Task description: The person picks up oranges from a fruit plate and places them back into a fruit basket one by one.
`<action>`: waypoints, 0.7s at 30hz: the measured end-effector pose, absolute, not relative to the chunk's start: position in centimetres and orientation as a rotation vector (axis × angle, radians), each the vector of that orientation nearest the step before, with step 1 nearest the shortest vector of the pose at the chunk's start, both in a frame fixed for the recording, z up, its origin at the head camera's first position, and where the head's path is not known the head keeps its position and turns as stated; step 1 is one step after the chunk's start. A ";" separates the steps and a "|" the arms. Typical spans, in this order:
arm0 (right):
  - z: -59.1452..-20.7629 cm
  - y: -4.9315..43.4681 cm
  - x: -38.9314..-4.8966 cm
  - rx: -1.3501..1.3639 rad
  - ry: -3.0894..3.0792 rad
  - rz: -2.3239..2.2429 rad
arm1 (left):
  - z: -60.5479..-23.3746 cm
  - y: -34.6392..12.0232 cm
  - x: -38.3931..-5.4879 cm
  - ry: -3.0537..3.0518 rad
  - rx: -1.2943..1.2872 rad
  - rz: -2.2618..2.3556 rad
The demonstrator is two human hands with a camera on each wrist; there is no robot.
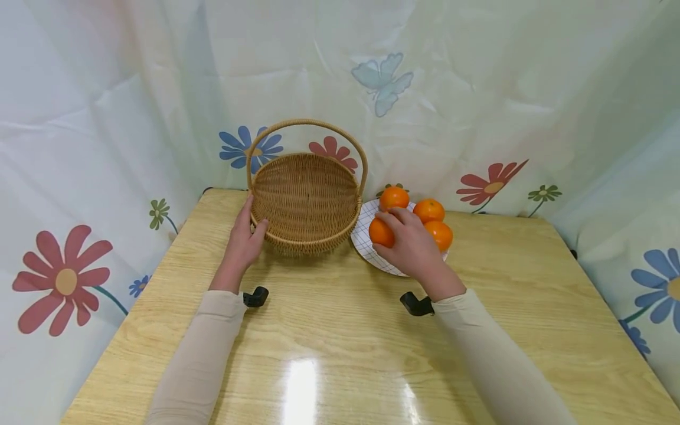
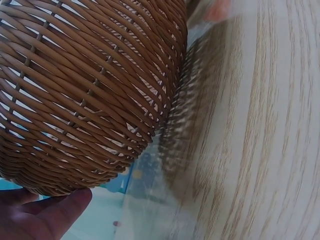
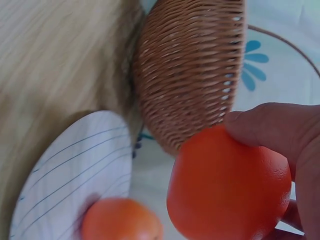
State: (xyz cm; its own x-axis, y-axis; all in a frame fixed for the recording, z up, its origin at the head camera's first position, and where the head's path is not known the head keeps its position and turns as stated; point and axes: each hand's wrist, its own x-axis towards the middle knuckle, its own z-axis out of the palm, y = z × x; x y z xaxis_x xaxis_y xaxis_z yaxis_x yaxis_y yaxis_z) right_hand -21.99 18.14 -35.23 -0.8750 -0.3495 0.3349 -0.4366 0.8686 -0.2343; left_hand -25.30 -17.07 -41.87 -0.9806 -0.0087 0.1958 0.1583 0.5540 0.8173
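A wicker basket [image 1: 305,195] with a tall arched handle stands at the back of the table, tilted so its inside shows. My left hand [image 1: 245,241] holds its left side, thumb over the rim and fingers outside; the fingers [image 2: 62,212] touch the weave in the left wrist view. With thumb and fingers my right hand [image 1: 411,245] grips an orange [image 3: 227,187] above the plate. Several more oranges [image 1: 429,210] sit on the white plate [image 1: 366,245] with thin dark lines, to the right of the basket. The right hand covers part of the plate.
The wooden table [image 1: 319,330] extends in front of the basket and plate. Behind it hangs a pale curtain [image 1: 451,100] printed with flowers and a butterfly. A small black device [image 1: 257,297] is at the left wrist, another black device [image 1: 417,304] at the right.
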 end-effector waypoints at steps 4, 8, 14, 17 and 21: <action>-34.5 17.2 -21.9 0.617 -2.718 0.461 | -41.9 -17.0 -25.2 -2.606 -0.130 -1.398; -34.0 16.2 -22.0 0.650 -2.663 0.488 | -42.1 -17.0 -25.2 -2.597 -0.139 -1.411; -33.1 14.5 -22.3 0.696 -2.619 0.490 | -42.2 -17.0 -25.2 -2.588 -0.140 -1.419; -32.9 13.8 -22.5 0.707 -2.613 0.508 | -42.3 -17.0 -25.1 -2.592 -0.137 -1.427; -32.8 12.9 -22.9 0.707 -2.614 0.536 | -42.1 -17.0 -25.0 -2.594 -0.134 -1.427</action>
State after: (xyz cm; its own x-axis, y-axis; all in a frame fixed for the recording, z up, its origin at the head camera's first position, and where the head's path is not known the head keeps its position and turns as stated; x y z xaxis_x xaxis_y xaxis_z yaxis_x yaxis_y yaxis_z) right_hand -22.85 12.92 -32.82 -0.8019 -0.3954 0.4478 -0.5397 0.8009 -0.2593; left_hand -24.97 -17.02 -42.12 -0.9802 -0.0069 0.1979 0.1635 0.5357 0.8284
